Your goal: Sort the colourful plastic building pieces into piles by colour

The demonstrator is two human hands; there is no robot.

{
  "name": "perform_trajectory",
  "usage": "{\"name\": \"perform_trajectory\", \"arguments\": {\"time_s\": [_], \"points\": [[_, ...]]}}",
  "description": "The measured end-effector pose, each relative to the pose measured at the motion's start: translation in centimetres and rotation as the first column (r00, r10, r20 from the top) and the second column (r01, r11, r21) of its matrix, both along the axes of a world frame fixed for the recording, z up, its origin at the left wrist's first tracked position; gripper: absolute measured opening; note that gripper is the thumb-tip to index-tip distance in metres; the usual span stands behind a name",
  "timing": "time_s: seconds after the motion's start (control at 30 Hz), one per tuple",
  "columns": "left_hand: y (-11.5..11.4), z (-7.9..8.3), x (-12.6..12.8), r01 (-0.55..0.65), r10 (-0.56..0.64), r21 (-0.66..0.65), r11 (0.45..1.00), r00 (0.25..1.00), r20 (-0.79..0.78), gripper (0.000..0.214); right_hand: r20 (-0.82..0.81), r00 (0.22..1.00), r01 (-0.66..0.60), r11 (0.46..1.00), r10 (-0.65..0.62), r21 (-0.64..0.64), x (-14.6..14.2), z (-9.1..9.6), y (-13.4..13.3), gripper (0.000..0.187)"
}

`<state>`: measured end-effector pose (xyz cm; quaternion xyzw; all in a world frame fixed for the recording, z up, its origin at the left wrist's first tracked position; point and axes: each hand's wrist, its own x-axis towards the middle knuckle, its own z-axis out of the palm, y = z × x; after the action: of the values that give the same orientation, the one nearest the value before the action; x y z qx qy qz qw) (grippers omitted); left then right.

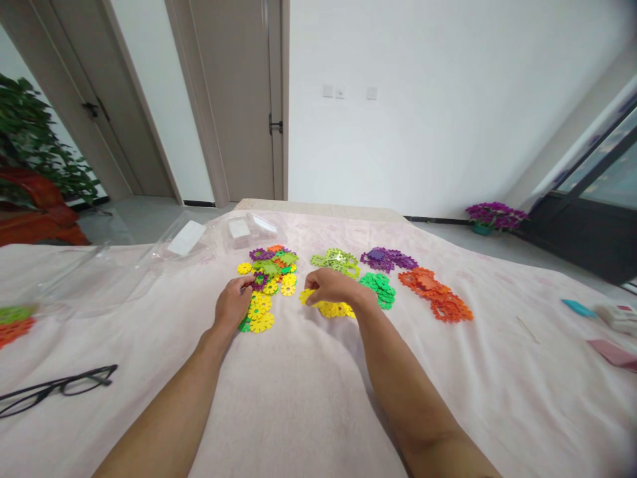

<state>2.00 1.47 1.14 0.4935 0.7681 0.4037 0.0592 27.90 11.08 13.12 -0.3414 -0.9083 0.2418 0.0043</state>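
My right hand (332, 285) is closed in a pinch on a yellow snowflake disc (305, 297), just left of a pile of yellow discs (334, 309). At the left edge of a mixed heap of plastic discs, my left hand (233, 304) has its fingertips pinched on a purple snowflake disc (259, 282). Yellow discs (261, 307) lie overlapping beside it, with green ones (288, 257) and purple ones farther back. Behind my right hand is a pile of lime-green square pieces (334, 260). My right hand partly hides the yellow pile.
Green discs (381, 289), purple pieces (391, 257) and orange pieces (438, 295) lie in separate piles at right. Clear plastic boxes (184, 239) stand at back left. Black glasses (74, 384) rest at front left on the pink cloth (288, 411). A teal object (578, 308) lies far right.
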Motion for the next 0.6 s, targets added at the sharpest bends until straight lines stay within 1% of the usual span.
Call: {"name": "perform_trajectory", "arguments": {"time_s": [0.07, 0.13, 0.2, 0.27, 0.33, 0.4, 0.47, 0.6], "points": [[0.0, 0.1, 0.0, -0.002, 0.002, -0.007, 1.0, 1.0, 0.007, 0.036, 0.063, 0.995, 0.073, 0.997, -0.073, 0.001, 2.2, 0.6, 1.3, 0.026], [-0.1, 0.2, 0.1, -0.003, 0.003, -0.011, 1.0, 1.0, 0.015, 0.036, 0.101, 0.982, 0.159, 0.986, -0.162, 0.044, 4.0, 1.1, 2.2, 0.028], [-0.1, 0.3, 0.2, -0.006, 0.006, -0.016, 1.0, 1.0, 0.02, 0.036, 0.104, 0.961, 0.244, 0.962, -0.257, 0.122, 5.0, 1.5, 2.7, 0.029], [-0.1, 0.3, 0.3, -0.006, 0.006, -0.017, 1.0, 1.0, 0.021, 0.034, 0.078, 0.947, 0.294, 0.937, -0.313, 0.188, 5.0, 1.7, 2.7, 0.03], [0.0, 0.3, 0.2, -0.003, 0.003, -0.018, 1.0, 1.0, 0.015, 0.034, 0.04, 0.953, 0.283, 0.933, -0.299, 0.223, 4.0, 1.5, 2.3, 0.029], [0.1, 0.1, 0.1, 0.0, 0.0, -0.02, 1.0, 1.0, 0.003, 0.034, 0.009, 0.968, 0.24, 0.941, -0.249, 0.237, 2.4, 0.8, 1.7, 0.028], [0.2, -0.2, 0.0, 0.003, -0.003, -0.02, 1.0, 1.0, -0.009, 0.034, -0.017, 0.977, 0.211, 0.944, -0.214, 0.253, 0.5, -0.3, 1.0, 0.029], [0.3, -0.6, -0.3, 0.024, -0.024, -0.009, 1.0, 1.0, -0.015, 0.034, -0.082, 0.982, 0.186, 0.934, -0.169, 0.305, -2.6, -2.8, -0.8, 0.038]]}}
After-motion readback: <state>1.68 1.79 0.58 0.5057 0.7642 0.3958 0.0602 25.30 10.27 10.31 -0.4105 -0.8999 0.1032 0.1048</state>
